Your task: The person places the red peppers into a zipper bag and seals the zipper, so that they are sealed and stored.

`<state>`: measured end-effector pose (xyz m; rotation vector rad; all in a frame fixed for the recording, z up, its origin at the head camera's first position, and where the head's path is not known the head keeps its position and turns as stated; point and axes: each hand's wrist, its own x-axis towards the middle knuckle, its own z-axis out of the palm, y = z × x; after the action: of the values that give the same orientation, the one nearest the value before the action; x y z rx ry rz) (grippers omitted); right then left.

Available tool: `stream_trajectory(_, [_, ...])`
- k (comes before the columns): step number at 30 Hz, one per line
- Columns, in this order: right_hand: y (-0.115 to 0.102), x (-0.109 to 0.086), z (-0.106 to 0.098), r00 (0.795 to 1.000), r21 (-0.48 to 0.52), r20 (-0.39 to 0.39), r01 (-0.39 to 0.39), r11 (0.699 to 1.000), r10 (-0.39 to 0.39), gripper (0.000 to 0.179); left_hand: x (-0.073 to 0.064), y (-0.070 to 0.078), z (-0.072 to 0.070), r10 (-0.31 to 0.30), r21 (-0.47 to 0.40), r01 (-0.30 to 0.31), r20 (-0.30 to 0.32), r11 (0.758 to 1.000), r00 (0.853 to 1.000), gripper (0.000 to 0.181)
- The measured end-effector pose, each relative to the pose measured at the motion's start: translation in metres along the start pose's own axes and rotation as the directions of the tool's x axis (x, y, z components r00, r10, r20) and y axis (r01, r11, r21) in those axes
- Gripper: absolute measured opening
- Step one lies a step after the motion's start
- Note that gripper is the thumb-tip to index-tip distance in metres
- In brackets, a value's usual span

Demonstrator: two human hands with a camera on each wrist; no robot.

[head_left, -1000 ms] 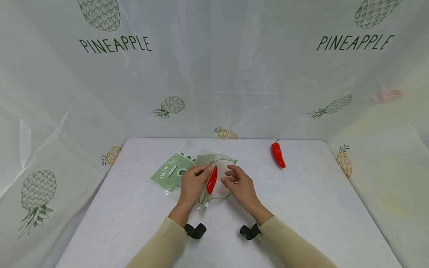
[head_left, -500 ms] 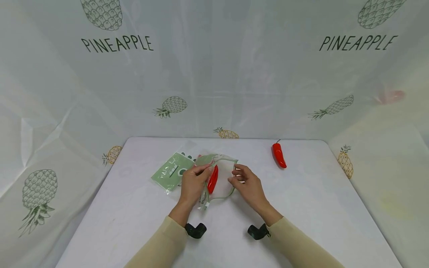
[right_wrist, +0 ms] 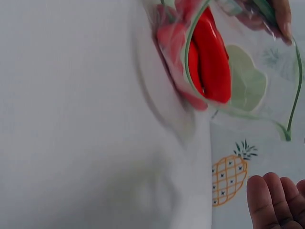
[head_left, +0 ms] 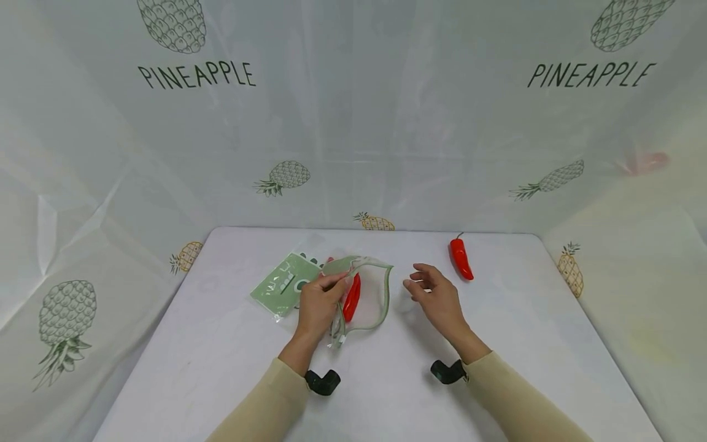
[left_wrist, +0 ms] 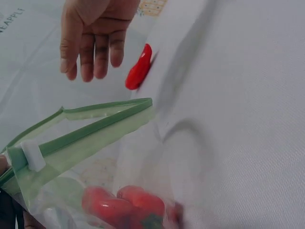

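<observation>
My left hand [head_left: 320,302] pinches the edge of a clear zip bag [head_left: 385,298] with a green rim, whose mouth gapes toward the right. A white slider [left_wrist: 33,156] sits on the rim in the left wrist view. Inside the bag lie red chili peppers [right_wrist: 215,62], more than one showing through the plastic. My right hand [head_left: 439,304] is off to the right of the bag, fingers loosely bent and holding nothing. Beyond it, at the back right of the table, lies another red chili pepper [head_left: 461,259] with a dark stem.
A flat green printed packet [head_left: 284,283] in clear plastic lies left of the bag on the white table [head_left: 221,368]. A pineapple-print sheet [head_left: 342,110] hangs behind the table and along its sides. Each wrist wears a small black camera [head_left: 323,382].
My right hand has let go of the bag's rim and moved right, toward the loose chili pepper. My left hand keeps its grip on the bag, which stays in place.
</observation>
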<state>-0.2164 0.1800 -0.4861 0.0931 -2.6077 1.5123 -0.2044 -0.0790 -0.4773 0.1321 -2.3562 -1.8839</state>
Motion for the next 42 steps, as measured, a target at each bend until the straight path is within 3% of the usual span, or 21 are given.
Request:
stream_trajectory(11, [0.015, 0.016, -0.026, 0.997, -0.123, -0.072, -0.005, 0.992, -0.004, 0.050, -0.001, 0.000, 0.000, 0.002, -0.011, -0.002, -0.006, 1.000, 1.000, 0.019])
stream_trajectory(26, [0.040, 0.050, -0.068, 0.984, -0.202, -0.170, 0.020, 0.979, -0.056, 0.048, 0.001, -0.002, -0.001, 0.001, -0.009, -0.001, 0.001, 1.000, 1.000, 0.019])
stream_trajectory(42, [0.063, 0.074, -0.093, 0.989, -0.314, -0.117, -0.123, 0.941, 0.090, 0.060, 0.002, -0.003, -0.003, -0.004, -0.020, 0.004, -0.005, 1.000, 1.000, 0.020])
